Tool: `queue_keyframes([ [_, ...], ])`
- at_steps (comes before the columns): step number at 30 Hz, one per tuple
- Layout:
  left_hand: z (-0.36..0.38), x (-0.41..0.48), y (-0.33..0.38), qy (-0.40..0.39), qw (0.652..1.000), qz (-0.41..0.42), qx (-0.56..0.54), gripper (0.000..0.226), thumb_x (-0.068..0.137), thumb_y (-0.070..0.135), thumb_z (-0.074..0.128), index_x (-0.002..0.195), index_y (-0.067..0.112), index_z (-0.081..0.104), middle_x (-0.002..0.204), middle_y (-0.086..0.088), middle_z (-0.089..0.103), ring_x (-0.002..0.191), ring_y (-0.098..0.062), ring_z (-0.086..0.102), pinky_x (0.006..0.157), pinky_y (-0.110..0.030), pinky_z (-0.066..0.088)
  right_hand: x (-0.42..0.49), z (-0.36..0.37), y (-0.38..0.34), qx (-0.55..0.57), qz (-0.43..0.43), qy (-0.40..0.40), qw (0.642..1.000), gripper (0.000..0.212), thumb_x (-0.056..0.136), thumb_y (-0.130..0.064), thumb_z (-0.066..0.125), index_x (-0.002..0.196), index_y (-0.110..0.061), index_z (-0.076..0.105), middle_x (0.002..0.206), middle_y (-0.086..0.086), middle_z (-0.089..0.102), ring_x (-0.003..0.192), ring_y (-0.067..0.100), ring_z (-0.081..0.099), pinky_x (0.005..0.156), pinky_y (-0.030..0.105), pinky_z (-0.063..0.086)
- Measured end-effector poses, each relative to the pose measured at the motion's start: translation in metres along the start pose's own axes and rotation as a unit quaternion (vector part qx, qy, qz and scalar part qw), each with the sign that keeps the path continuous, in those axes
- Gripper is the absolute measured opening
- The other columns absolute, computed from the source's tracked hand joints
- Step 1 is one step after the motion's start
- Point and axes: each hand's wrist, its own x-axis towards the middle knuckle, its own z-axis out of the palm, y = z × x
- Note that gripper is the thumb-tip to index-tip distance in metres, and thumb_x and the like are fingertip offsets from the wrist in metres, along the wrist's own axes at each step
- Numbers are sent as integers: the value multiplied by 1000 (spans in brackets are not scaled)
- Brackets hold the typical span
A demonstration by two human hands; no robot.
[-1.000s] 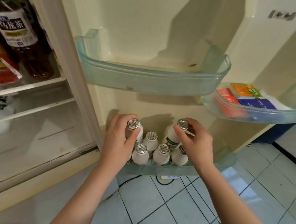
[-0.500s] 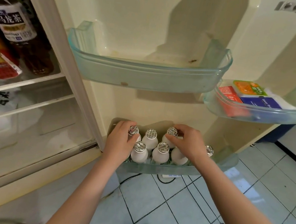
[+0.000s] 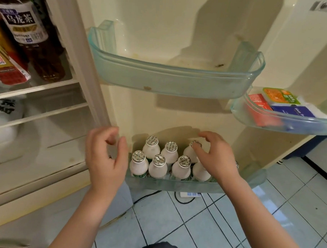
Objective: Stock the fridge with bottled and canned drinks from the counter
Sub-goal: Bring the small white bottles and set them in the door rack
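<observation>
Left hand point(image 3: 105, 158): held just left of the lower door bin point(image 3: 173, 183), fingers loosely curled with nothing held. It is slightly blurred.

Right hand point(image 3: 214, 158): arched over the bin's right half, with fingertips point(image 3: 204, 147) set beside the foil cap of the rear right bottle point(image 3: 189, 152). Whether the cap is pinched or merely touched cannot be told. Both forearms are cut off by the bottom edge.

Small white bottles point(image 3: 158, 169): stood upright in the lower door bin, in two rows, touching.
- Six foil caps are seen whole.
- A seventh bottle point(image 3: 200, 171) has its cap hidden under the right hand.
- A sliver of foil point(image 3: 237, 165) past the wrist is taken for an eighth.

Upper door bin point(image 3: 172, 82): one, clear plastic.

Side bin point(image 3: 278, 125): one, with four flat packets point(image 3: 291, 111) counted. Their print is too small to read.

Fridge shelf point(image 3: 42, 90):
- One dark tea bottle point(image 3: 29, 31), with its top cut off.
- One red-and-yellow pack point(image 3: 6, 66), partly cut off by the left edge.
</observation>
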Motion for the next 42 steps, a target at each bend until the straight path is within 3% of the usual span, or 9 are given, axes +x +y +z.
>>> queue_keyframes([
  [3,-1,14,-8,38,999,-12,-15,38,85,13,58,119,2,45,120,-3,39,107,-18,45,80,-42,46,-7,-2,-18,28,-51,29,998,30,86,-22,62,115,-17,63,119,-2,62,108,16,56,81,16,36],
  [5,4,25,-14,19,1000,-19,-14,57,85,22,59,129,-6,37,134,-16,29,127,-16,34,95,-51,42,-12,0,-32,36,-92,30,995,26,85,-19,64,112,-16,65,114,-3,64,106,14,57,81,12,34],
  [8,13,42,-25,-26,999,14,21,72,85,37,57,139,4,23,146,-21,14,139,-25,17,115,-48,21,-20,8,-52,38,-148,4,988,22,85,-16,65,107,-15,66,109,-3,65,103,13,58,83,15,38],
  [12,24,51,-38,-42,998,51,17,69,87,37,53,141,7,24,146,-26,4,142,-34,8,119,-44,11,-28,22,-67,32,-194,-32,980,21,85,-13,62,106,-16,67,108,-3,66,99,16,60,84,24,45],
  [14,28,49,-45,-50,997,54,2,65,88,34,51,142,5,27,147,-34,3,143,-40,7,119,-42,11,-30,29,-70,23,-201,-51,978,23,86,-14,63,108,-16,66,108,-3,66,99,14,59,82,20,42],
  [20,35,48,-55,-37,998,52,-2,63,93,40,44,142,1,34,148,-40,7,146,-26,4,117,-41,13,-30,50,-76,-18,-211,-111,971,31,88,-21,61,118,-18,61,115,-3,62,102,16,59,79,33,48],
  [27,38,47,-58,-25,996,84,9,64,96,49,32,141,3,33,145,-42,9,145,-37,9,117,-41,12,-24,75,-74,-76,-205,-152,964,43,90,-29,56,133,-24,50,128,-3,59,113,18,56,88,32,46],
  [34,44,45,-64,-5,995,99,2,63,97,46,31,138,-1,34,142,-45,14,143,-42,15,116,-45,16,-19,81,-72,-71,-192,-150,967,31,86,-40,61,115,-28,57,101,-6,68,94,16,62,73,33,49],
  [42,44,45,-64,3,995,96,1,63,97,46,30,137,-2,35,141,-47,15,142,-42,16,115,-46,17,-19,84,-73,-59,-194,-143,969,34,84,-46,62,109,-23,58,96,-4,67,90,16,62,72,34,49],
])
